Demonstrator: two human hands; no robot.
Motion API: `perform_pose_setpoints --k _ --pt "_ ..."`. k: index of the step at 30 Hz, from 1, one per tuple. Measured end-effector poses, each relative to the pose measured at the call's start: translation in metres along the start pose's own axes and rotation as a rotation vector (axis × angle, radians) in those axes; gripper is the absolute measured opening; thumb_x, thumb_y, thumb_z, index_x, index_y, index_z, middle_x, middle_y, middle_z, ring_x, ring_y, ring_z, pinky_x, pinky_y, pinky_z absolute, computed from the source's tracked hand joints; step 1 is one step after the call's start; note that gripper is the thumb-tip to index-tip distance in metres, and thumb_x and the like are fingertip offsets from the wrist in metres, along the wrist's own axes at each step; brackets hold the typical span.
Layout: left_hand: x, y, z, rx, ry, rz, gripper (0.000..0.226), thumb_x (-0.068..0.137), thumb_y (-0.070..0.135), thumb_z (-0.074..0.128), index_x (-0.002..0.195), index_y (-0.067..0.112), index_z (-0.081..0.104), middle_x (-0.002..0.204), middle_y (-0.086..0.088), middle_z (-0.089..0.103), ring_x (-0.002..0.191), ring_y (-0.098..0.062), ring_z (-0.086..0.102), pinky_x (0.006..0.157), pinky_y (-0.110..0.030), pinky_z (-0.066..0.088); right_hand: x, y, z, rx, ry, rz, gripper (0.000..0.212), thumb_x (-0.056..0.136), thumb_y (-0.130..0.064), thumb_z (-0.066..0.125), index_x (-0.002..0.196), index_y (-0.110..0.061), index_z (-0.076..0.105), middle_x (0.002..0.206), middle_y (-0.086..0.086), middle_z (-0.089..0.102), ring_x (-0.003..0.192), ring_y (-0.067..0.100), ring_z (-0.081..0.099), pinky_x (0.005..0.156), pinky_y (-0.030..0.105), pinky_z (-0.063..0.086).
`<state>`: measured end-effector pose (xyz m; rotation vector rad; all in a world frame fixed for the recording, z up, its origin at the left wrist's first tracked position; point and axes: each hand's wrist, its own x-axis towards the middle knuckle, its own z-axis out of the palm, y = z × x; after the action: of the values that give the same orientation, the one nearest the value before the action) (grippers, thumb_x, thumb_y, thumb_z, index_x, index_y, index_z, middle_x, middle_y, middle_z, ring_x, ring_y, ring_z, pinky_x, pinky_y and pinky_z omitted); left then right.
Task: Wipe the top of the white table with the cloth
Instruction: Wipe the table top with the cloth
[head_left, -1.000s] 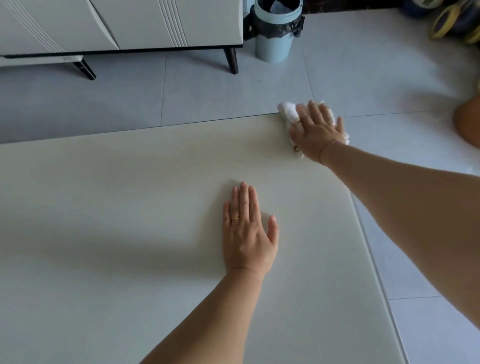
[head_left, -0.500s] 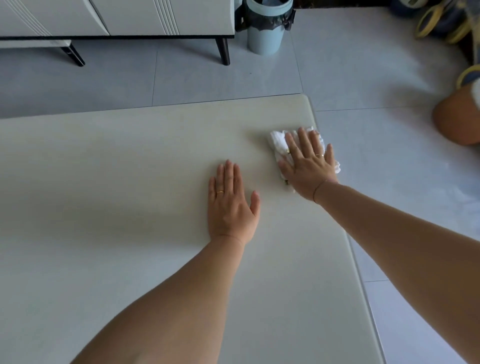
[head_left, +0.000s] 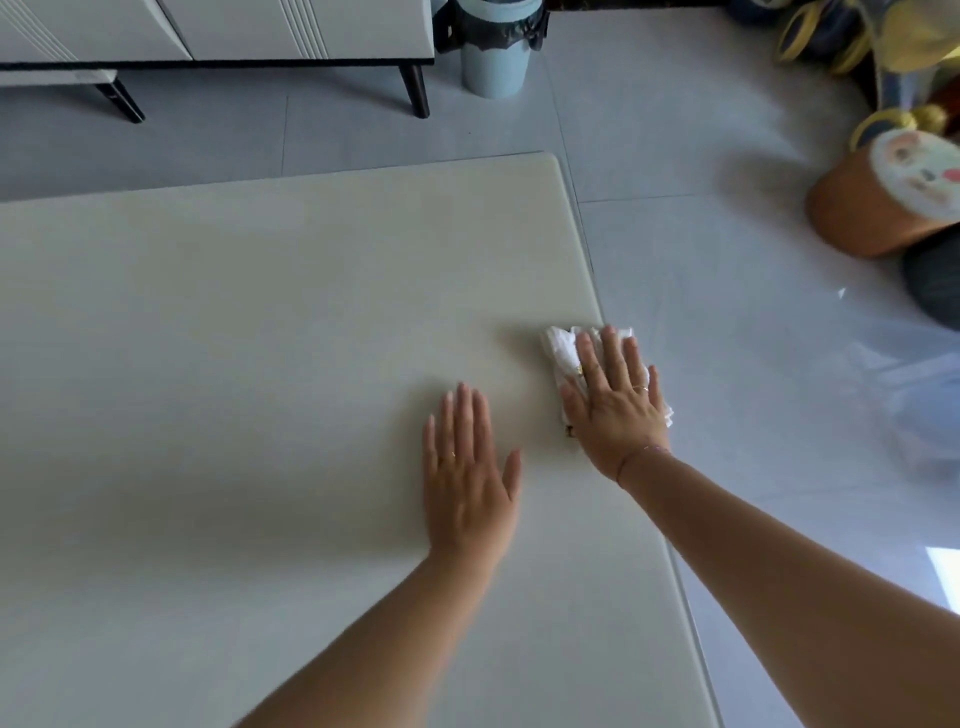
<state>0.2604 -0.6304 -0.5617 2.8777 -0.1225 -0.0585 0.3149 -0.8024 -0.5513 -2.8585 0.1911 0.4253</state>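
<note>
At the far left, behind your white worktop (head_left: 208, 364), a pale cabinet (head_left: 218, 26) stands on dark legs on the grey tiled floor (head_left: 675, 130). The worktop fills the left and middle of the view, and its surface is bare apart from your hands and the cloth.

Your left hand (head_left: 467, 483) lies flat on the worktop, palm down, fingers straight and close together, thumb out to the side. It grips nothing. A thin ring shows on one finger.

Just to its right, near but not touching, your right hand (head_left: 613, 410) presses flat on the white cloth (head_left: 561, 353), fingers extended and slightly spread. It is pushing down on the cloth, not pinching it. The cloth is bunched and crumpled under your palm and fingers, sitting on the worktop right at its right edge, about halfway along that edge; some of it sticks out past your fingertips and some beyond your little finger, where it seems to hang over the edge. Rings and a thin bracelet show on this hand and wrist.

Beyond the worktop's far right corner, a pale blue bin (head_left: 493, 52) with a dark liner stands beside the cabinet. Further right on the floor lies an orange-brown cushion-like object (head_left: 857, 213), with yellow and blue items (head_left: 831, 36) behind it that are too blurred to identify.
</note>
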Motion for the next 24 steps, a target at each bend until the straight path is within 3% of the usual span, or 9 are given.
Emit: perform_pose_setpoints --k 2,7,11,15,17,20,22,24 --pt "-0.035 0.012 0.005 0.003 -0.039 0.028 0.067 0.094 0.044 0.028 0.145 0.001 0.029 0.154 -0.014 0.025 0.143 -0.028 0.023 0.115 -0.044 0.017 -0.029 -0.004 0.012 -0.035 0.026 0.02 0.06 0.097 -0.051 0.013 0.146 -0.033 -0.015 0.156 -0.004 -0.02 0.142 0.018 -0.024 0.116 0.039 -0.013" --pt "-0.072 0.016 0.0 0.022 -0.023 -0.014 0.064 0.094 0.042 0.032 0.143 0.001 0.034 0.152 -0.015 0.031 0.141 -0.029 0.029 0.113 -0.044 0.022 -0.103 0.027 0.024 -0.116 -0.006 -0.192 0.059 0.095 -0.054 0.009 0.146 -0.036 -0.012 0.155 -0.008 -0.018 0.142 0.015 -0.025 0.117 0.038 -0.01" --pt "-0.107 0.009 0.0 0.02 -0.024 0.015 0.064 0.094 0.042 0.034 0.144 0.002 0.033 0.153 -0.014 0.029 0.141 -0.028 0.028 0.114 -0.044 0.022 -0.154 0.034 0.034 -0.031 -0.013 0.031 0.061 0.092 -0.056 0.001 0.146 -0.033 -0.014 0.157 -0.003 -0.017 0.143 0.016 -0.023 0.115 0.033 -0.015" --pt "-0.154 0.009 0.008 0.025 -0.039 0.075 0.065 0.094 0.043 0.035 0.146 0.003 0.029 0.154 -0.013 0.026 0.143 -0.027 0.025 0.114 -0.045 0.023 -0.22 0.037 0.051 -0.072 0.003 -0.123 0.061 0.096 -0.048 0.017 0.151 -0.021 0.013 0.158 0.005 0.007 0.146 0.024 -0.003 0.116 0.045 0.005" --pt "-0.174 0.011 0.01 0.029 -0.051 0.091 0.065 0.095 0.043 0.034 0.146 0.003 0.029 0.154 -0.013 0.027 0.143 -0.027 0.025 0.114 -0.045 0.023 -0.235 0.055 0.052 -0.116 -0.026 -0.178 0.06 0.096 -0.049 0.017 0.151 -0.025 0.01 0.159 0.002 0.005 0.147 0.022 -0.004 0.116 0.045 0.005" --pt "-0.194 0.018 0.01 0.009 -0.083 0.073 0.065 0.095 0.045 0.031 0.145 0.003 0.029 0.154 -0.014 0.027 0.142 -0.028 0.026 0.114 -0.045 0.023 -0.258 0.06 0.056 -0.047 -0.034 -0.003 0.062 0.094 -0.053 0.007 0.15 -0.028 0.001 0.159 0.001 -0.004 0.146 0.021 -0.012 0.118 0.041 -0.005" --pt "-0.199 0.021 0.009 -0.012 -0.095 0.061 0.065 0.094 0.044 0.033 0.144 0.002 0.032 0.153 -0.015 0.028 0.141 -0.03 0.028 0.113 -0.045 0.023 -0.283 0.052 0.064 -0.025 -0.05 0.001 0.062 0.096 -0.049 0.012 0.151 -0.02 0.011 0.159 0.008 0.006 0.146 0.028 -0.003 0.116 0.045 0.002" --pt "-0.198 0.023 0.006 -0.024 -0.106 0.043 0.065 0.092 0.042 0.034 0.142 0.001 0.036 0.151 -0.016 0.031 0.139 -0.032 0.031 0.112 -0.046 0.023 -0.306 0.054 0.07 -0.078 -0.056 -0.139 0.06 0.097 -0.046 0.02 0.15 -0.017 0.02 0.157 0.009 0.016 0.146 0.029 0.007 0.114 0.049 0.011"
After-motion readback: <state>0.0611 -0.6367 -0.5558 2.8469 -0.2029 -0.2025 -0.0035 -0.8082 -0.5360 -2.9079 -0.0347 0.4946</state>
